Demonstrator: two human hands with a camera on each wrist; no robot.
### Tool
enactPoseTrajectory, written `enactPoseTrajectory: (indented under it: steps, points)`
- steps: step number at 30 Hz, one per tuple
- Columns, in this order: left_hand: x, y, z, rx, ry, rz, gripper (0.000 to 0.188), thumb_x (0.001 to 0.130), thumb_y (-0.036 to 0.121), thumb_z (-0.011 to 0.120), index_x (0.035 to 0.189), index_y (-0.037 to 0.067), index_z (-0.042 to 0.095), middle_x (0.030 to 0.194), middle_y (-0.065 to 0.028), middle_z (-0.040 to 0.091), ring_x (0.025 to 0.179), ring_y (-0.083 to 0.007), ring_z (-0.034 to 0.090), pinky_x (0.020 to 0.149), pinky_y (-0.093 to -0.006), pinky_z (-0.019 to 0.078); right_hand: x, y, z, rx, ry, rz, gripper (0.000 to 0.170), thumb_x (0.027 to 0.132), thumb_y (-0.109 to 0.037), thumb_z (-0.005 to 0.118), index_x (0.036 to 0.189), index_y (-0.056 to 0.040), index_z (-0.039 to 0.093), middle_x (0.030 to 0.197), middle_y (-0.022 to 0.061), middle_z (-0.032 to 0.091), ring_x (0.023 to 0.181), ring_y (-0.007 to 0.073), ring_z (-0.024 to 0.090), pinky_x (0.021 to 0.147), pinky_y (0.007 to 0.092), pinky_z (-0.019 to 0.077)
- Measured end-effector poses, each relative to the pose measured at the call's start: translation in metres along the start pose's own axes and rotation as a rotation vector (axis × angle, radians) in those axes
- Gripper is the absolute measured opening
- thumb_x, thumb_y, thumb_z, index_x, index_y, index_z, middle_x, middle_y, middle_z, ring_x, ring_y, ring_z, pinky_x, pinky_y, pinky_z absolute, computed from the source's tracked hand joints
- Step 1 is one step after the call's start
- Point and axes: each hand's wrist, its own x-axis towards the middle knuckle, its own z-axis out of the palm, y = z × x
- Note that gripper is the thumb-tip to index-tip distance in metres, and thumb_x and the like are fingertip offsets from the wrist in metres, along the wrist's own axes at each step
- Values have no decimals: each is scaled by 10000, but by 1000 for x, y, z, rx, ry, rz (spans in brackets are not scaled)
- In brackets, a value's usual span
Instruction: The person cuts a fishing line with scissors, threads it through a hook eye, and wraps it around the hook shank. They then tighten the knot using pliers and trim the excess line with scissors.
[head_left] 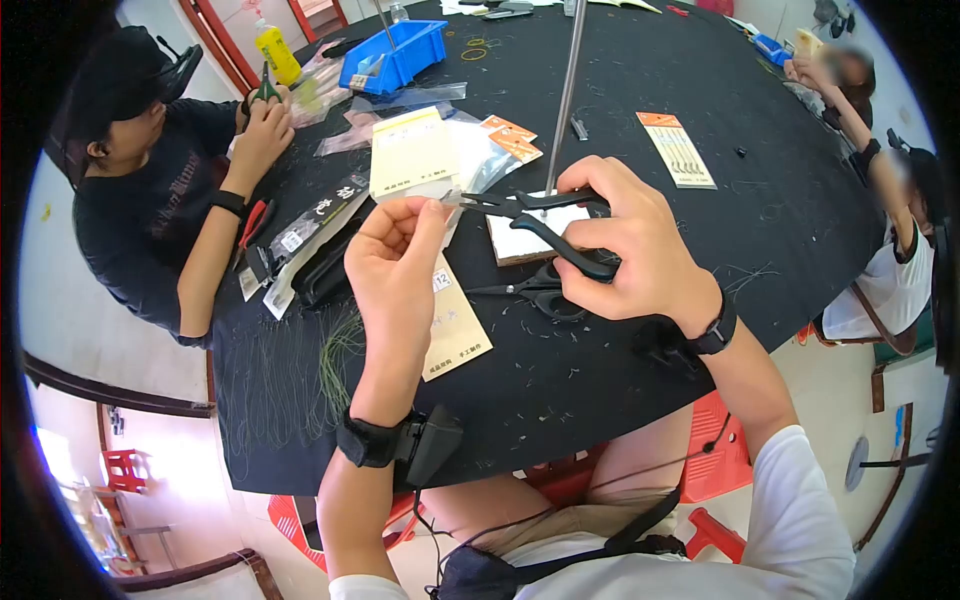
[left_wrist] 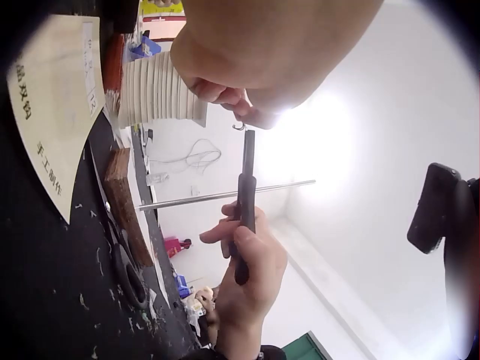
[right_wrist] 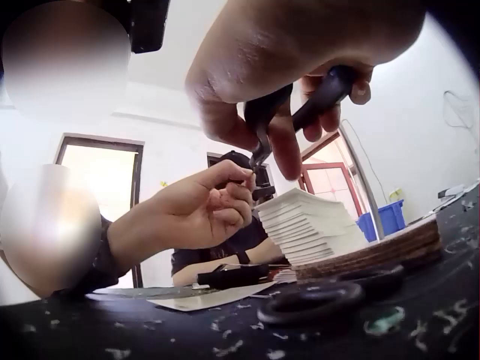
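My left hand (head_left: 395, 255) pinches a small metal fish hook (left_wrist: 238, 127) between thumb and forefinger; the hook's bend shows below the fingertips in the left wrist view. In my right hand (head_left: 635, 240) are black-handled pliers (head_left: 543, 234), the fingers curled round the handles, which stand apart. The pliers' tip is right at the left fingertips, close to the hook. Beneath the right hand, black scissors (head_left: 550, 300) lie on the dark cloth. A cream printed card (head_left: 458, 335) lies under the left wrist, and a stack of cream cards (head_left: 410, 155) stands just beyond the hands.
An upright metal rod (head_left: 565, 100) rises from a white-topped block (head_left: 508, 245) behind the pliers. Green line (head_left: 340, 365) lies tangled at left. A card of hooks (head_left: 677, 150) is at right, a blue bin (head_left: 395, 58) farther back. Other people sit at the left and right.
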Motion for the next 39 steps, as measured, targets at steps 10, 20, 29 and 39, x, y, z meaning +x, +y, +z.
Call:
enactPoseTrajectory:
  steps: [10, 20, 29, 39]
  points:
    - [-1, -1, 1, 11, -39, -23, 104, 841, 71, 613, 883, -22, 599, 753, -18, 603, 671, -34, 528, 634, -162, 415, -4, -3, 0, 41, -38, 27, 154, 549, -94, 677, 601, -20, 552, 951, 139, 521, 800, 275, 535, 646, 320, 439]
    - [-1, -3, 1, 19, -36, -29, 93, 840, 68, 613, 870, -19, 599, 754, -14, 600, 669, -31, 519, 628, -162, 405, -4, 1, 4, 15, 28, -17, 143, 593, -152, 664, 586, -38, 578, 901, 89, 511, 762, 236, 526, 603, 316, 436]
    - [0, -7, 1, 52, -47, -12, 105, 856, 89, 597, 882, -12, 600, 707, 21, 568, 582, 4, 415, 529, -155, 292, -6, 0, 5, 37, -7, 7, 138, 584, -110, 671, 616, -22, 568, 927, 110, 518, 781, 250, 531, 615, 317, 438]
    - [0, -5, 1, 21, -46, -34, 86, 843, 68, 612, 855, -17, 600, 749, -11, 600, 659, -23, 512, 613, -153, 395, -5, 0, 5, 27, -59, 0, 138, 656, -118, 658, 675, -6, 580, 901, 107, 513, 754, 242, 532, 606, 325, 451]
